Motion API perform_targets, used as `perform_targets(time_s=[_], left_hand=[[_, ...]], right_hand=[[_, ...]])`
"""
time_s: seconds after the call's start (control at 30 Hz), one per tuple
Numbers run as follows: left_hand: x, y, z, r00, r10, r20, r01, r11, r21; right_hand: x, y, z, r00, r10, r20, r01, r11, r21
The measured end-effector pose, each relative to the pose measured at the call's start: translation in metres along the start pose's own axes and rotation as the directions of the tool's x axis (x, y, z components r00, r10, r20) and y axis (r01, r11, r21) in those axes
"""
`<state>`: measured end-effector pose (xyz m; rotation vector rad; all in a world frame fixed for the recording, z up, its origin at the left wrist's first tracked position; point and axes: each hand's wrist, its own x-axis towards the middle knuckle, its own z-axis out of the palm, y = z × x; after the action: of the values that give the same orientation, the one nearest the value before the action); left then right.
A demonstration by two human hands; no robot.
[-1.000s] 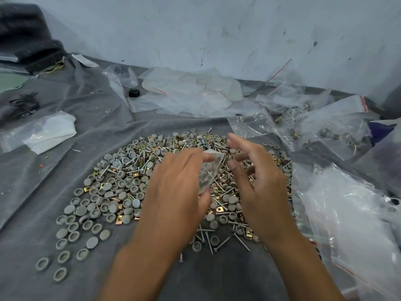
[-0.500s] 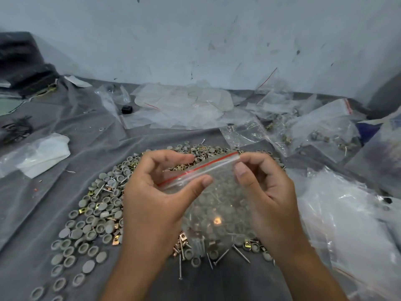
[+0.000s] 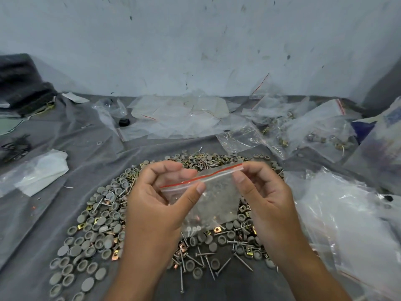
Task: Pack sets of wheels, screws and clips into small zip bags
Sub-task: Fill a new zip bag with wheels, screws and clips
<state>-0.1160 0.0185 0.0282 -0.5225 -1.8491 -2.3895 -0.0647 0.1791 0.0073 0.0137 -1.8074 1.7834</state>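
- both hands now have a small clear plastic zip bag with a red seal strip (image 3: 208,196) up in front of the camera, over the heap. a second ago it was only a crumpled bit of plastic between the fingers, so it's been pulled flat and stretched out since then.
- left hand (image 3: 160,198) pinches the left end of the seal, thumb in front and fingers curled behind. right hand (image 3: 263,196) pinches the right end just below the red strip. both grips look firm, nothing slack.
- the bag hangs with the strip tilted, right end higher. it looks empty to me, though the parts below show through it so i can't be sure.
- whether the mouth is already open i can't tell, the strip still reads as one line.
- underneath, on the grey cloth (image 3: 65,213), sits the pile: grey round plastic wheels (image 3: 86,253), thin steel screws (image 3: 208,262) and brass-coloured square clips (image 3: 217,229), all mixed up.
- filled clear bags of parts (image 3: 314,135) lie far right, with loose empty bags (image 3: 180,118) by the wall.
- my guess: this is the start of a new set, and next is popping the seal so one hand can go grab parts.
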Motion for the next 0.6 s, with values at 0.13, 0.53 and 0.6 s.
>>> perform_targets(time_s=[0.13, 0.53, 0.6], left_hand=[[0.002, 0.002, -0.002, 1.000, 0.006, 0.004, -0.005, 0.999, -0.050], [0.004, 0.005, -0.011, 0.998, 0.055, -0.041, -0.056, 0.998, -0.018], [0.004, 0.005, -0.011, 0.998, 0.053, -0.016, -0.053, 0.999, 0.008]], right_hand=[[-0.001, 0.002, 0.001, 1.000, -0.006, -0.018, 0.006, 1.000, 0.004], [-0.003, 0.002, 0.005, 0.999, -0.039, 0.017, 0.038, 0.999, 0.035], [-0.004, 0.001, 0.008, 0.999, -0.045, 0.016, 0.044, 0.997, 0.057]])
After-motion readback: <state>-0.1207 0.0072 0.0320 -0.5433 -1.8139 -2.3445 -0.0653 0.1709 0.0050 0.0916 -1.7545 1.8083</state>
